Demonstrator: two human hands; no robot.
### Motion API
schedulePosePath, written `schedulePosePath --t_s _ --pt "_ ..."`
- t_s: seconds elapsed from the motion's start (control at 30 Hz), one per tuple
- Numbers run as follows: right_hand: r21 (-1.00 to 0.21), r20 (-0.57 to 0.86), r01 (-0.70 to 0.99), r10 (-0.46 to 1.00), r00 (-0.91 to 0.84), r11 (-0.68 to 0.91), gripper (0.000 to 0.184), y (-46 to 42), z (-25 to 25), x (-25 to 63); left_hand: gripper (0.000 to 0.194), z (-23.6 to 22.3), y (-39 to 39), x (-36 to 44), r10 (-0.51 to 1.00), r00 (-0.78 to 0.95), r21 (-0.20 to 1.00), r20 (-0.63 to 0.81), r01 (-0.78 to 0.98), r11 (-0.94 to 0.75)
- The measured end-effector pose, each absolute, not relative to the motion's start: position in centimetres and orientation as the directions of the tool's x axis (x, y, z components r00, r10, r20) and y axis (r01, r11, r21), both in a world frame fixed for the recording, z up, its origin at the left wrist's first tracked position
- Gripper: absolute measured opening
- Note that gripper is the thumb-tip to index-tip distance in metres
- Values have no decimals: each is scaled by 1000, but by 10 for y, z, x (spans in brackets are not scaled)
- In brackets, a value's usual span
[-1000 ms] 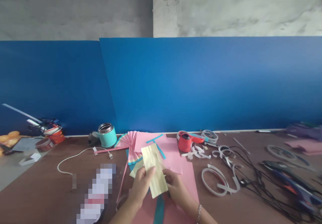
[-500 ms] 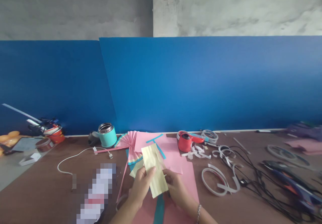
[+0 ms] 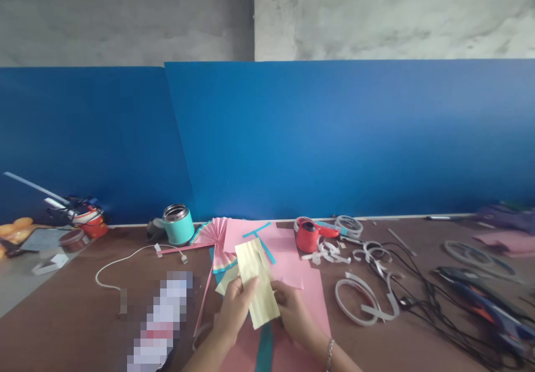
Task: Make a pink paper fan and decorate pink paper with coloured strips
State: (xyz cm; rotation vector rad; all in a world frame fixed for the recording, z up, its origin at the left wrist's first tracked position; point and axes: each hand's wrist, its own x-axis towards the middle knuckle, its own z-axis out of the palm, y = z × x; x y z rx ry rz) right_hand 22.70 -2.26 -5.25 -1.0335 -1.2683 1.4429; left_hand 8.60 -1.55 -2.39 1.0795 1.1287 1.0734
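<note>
A pale yellow strip of folded paper (image 3: 256, 285) slants across the middle of the work area, with crease lines along its length. My left hand (image 3: 234, 308) is closed on its left edge, thumb lying on top. At the right edge, my right hand (image 3: 290, 308) has its fingers curled and pinched against the same paper; the fingertips are partly hidden. Beneath lie pink paper sheets (image 3: 315, 299) with a teal strip (image 3: 264, 347). Behind the hands are a pleated pink paper fan (image 3: 217, 238) and thin blue strips (image 3: 266, 249) on a pink sheet.
A turquoise flask (image 3: 179, 226) stands at the back left, near a white cable (image 3: 111, 258). Right of the paper are a red tape dispenser (image 3: 307, 237), curled white strips (image 3: 357, 302), black cords (image 3: 434, 311) and a dark tool (image 3: 480, 299). A blue partition (image 3: 334, 138) borders the table.
</note>
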Motion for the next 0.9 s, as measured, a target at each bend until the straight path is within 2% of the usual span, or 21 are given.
schedulePosePath --t_s 0.13,0.27,0.4,0.67,0.9 --pt "-993 -9 -112 976 -219 -34 27 -24 -46 227 50 -23 -16 86 985 103 985 -140 -87 149" --pt "-989 -67 -114 974 -214 -93 31 -25 -44 226 48 -23 -18 87 984 114 987 -136 -75 145" --pt "-989 -33 -132 978 -207 -61 32 -25 -44 226 46 -20 -21 89 981 109 986 -160 -36 165" --pt "-995 -13 -94 982 -190 -31 29 -24 -42 227 48 -17 -21 89 979 122 983 -160 -71 170" --pt "-994 -49 -89 981 -188 -67 31 -24 -42 230 49 -18 -21 88 980 117 985 -162 -37 167"
